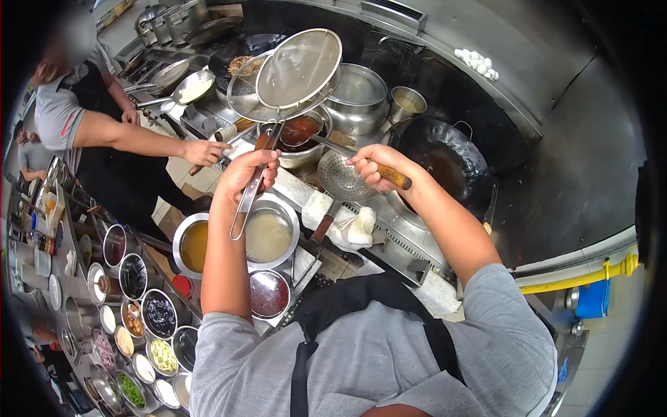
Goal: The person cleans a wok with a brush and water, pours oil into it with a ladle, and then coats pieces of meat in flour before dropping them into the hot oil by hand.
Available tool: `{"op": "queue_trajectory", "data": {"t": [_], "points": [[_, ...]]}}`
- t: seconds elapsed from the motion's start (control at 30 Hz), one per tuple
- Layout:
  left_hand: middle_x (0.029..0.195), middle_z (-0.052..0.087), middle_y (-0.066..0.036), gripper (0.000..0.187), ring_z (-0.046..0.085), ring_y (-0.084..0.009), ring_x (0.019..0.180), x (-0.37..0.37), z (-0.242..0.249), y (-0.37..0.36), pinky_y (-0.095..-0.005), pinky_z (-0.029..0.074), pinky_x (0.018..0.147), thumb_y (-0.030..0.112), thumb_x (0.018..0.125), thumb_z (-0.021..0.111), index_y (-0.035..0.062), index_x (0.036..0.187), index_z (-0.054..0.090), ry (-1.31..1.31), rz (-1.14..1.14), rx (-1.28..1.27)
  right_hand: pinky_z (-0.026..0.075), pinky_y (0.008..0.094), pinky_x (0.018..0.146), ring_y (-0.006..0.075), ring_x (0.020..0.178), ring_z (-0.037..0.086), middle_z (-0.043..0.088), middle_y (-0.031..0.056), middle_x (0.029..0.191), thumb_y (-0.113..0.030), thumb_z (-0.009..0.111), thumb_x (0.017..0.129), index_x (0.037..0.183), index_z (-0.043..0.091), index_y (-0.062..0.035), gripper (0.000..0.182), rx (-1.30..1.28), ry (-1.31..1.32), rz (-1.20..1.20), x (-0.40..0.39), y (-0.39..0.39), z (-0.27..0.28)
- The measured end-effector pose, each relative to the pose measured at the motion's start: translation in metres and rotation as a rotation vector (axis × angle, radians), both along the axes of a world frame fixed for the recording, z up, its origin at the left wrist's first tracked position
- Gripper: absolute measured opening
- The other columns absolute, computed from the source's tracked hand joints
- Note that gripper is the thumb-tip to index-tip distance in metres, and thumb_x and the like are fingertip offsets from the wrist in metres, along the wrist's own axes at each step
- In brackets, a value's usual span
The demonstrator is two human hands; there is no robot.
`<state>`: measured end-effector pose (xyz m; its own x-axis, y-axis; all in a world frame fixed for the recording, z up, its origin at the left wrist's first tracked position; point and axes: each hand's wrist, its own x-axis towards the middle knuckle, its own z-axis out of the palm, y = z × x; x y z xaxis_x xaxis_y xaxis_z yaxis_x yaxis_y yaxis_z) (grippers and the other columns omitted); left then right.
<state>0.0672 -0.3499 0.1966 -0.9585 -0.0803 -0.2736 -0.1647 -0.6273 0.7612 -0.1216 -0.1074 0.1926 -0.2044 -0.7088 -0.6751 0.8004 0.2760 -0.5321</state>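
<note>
My left hand (pixel 251 175) is closed around the handles of two round mesh strainers, one of them a long metal loop. The upper strainer (pixel 300 68) is tilted and overlaps the wider lower strainer (pixel 243 90). Below them, a metal pot (pixel 304 158) contains dark red sauce. My right hand (pixel 381 167) grips the wooden end of a ladle (pixel 337 146), whose metal shaft reaches to the sauce; its bowl is partly hidden. Under my right hand lies a perforated skimmer (pixel 345 177) with a wooden handle.
A co-worker (pixel 83 118) stands at the left, one hand near my left hand. A black wok (pixel 445 156) sits on the right burner. Pots of yellow liquid (pixel 193 243) and cloudy liquid (pixel 269 235) stand by my left forearm. Several ingredient bowls (pixel 160 313) fill the lower left.
</note>
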Motion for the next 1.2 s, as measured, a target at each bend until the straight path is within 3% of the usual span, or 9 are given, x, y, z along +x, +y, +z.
{"op": "queue_trajectory", "data": {"t": [0.03, 0.33, 0.47, 0.67, 0.87, 1.0, 1.13, 1.2], "points": [[0.068, 0.05, -0.001, 0.017, 0.048, -0.0069, 0.052, -0.001, -0.003, -0.002, -0.0194, 0.041, 0.043, 0.011, 0.081, 0.062, 0.0, 0.092, 0.054, -0.002, -0.008, 0.007, 0.03, 0.0166, 0.031, 0.0017, 0.038, 0.035, 0.038, -0.0063, 0.054, -0.009, 0.046, 0.088, 0.099, 0.047, 0.001, 0.015, -0.028, -0.051, -0.03, 0.0, 0.004, 0.002], [0.069, 0.051, 0.0, 0.014, 0.047, -0.0059, 0.051, -0.007, -0.006, 0.004, -0.0186, 0.042, 0.043, 0.011, 0.081, 0.063, 0.0024, 0.087, 0.054, -0.043, 0.02, -0.02, 0.033, 0.0194, 0.029, 0.003, 0.036, 0.036, 0.038, -0.0059, 0.055, -0.011, 0.043, 0.088, 0.108, 0.045, -0.0015, 0.022, -0.15, -0.247, -0.055, 0.008, 0.043, 0.027], [0.069, 0.051, 0.0, 0.014, 0.048, -0.0054, 0.052, -0.012, -0.01, 0.003, -0.0186, 0.042, 0.043, 0.011, 0.081, 0.063, 0.003, 0.088, 0.054, -0.022, 0.013, 0.019, 0.031, 0.0168, 0.031, 0.0011, 0.041, 0.038, 0.039, -0.0056, 0.06, -0.008, 0.045, 0.088, 0.103, 0.043, 0.0022, 0.018, -0.237, -0.244, -0.054, 0.006, 0.068, 0.026], [0.069, 0.053, -0.002, 0.013, 0.05, -0.0085, 0.052, -0.015, -0.024, 0.011, -0.0219, 0.044, 0.045, 0.011, 0.079, 0.064, 0.003, 0.083, 0.054, -0.106, 0.097, -0.159, 0.031, 0.0171, 0.031, 0.0017, 0.038, 0.037, 0.04, -0.0062, 0.059, -0.009, 0.046, 0.087, 0.105, 0.046, -0.0006, 0.02, -0.29, -0.272, -0.123, 0.009, 0.115, 0.026], [0.066, 0.055, -0.004, 0.013, 0.052, -0.0114, 0.049, -0.021, -0.071, 0.022, -0.0238, 0.045, 0.045, 0.01, 0.078, 0.064, 0.0019, 0.078, 0.054, -0.213, 0.131, -0.241, 0.032, 0.0192, 0.031, 0.0028, 0.038, 0.039, 0.043, -0.0045, 0.06, -0.01, 0.045, 0.088, 0.109, 0.048, 0.0013, 0.024, -0.303, -0.285, -0.248, 0.015, 0.186, 0.024], [0.068, 0.057, -0.005, 0.013, 0.053, -0.0126, 0.051, -0.022, -0.109, 0.024, -0.0242, 0.049, 0.047, 0.013, 0.079, 0.062, 0.002, 0.081, 0.054, -0.248, 0.11, -0.26, 0.031, 0.0193, 0.031, 0.003, 0.038, 0.039, 0.043, -0.0035, 0.061, -0.01, 0.043, 0.088, 0.111, 0.047, 0.0024, 0.027, -0.282, -0.231, -0.371, 0.021, 0.238, 0.024], [0.085, 0.063, -0.014, 0.029, 0.06, -0.0204, 0.063, -0.02, -0.106, 0.028, -0.0304, 0.055, 0.057, 0.027, 0.083, 0.058, 0.0002, 0.092, 0.052, -0.177, 0.119, 0.097, 0.03, 0.02, 0.032, 0.0024, 0.039, 0.039, 0.044, -0.004, 0.06, -0.012, 0.048, 0.086, 0.109, 0.048, -0.0011, 0.025, -0.227, -0.188, -0.471, 0.022, 0.283, 0.008], [0.085, 0.064, -0.015, 0.032, 0.061, -0.0221, 0.067, -0.019, -0.095, 0.035, -0.0316, 0.055, 0.06, 0.028, 0.083, 0.06, -0.0003, 0.094, 0.052, -0.208, 0.139, 0.11, 0.031, 0.0216, 0.033, 0.003, 0.039, 0.039, 0.044, -0.0036, 0.059, -0.011, 0.051, 0.085, 0.097, 0.051, -0.0037, 0.014, 0.163, 0.201, -0.518, 0.026, 0.286, 0.001]]}}
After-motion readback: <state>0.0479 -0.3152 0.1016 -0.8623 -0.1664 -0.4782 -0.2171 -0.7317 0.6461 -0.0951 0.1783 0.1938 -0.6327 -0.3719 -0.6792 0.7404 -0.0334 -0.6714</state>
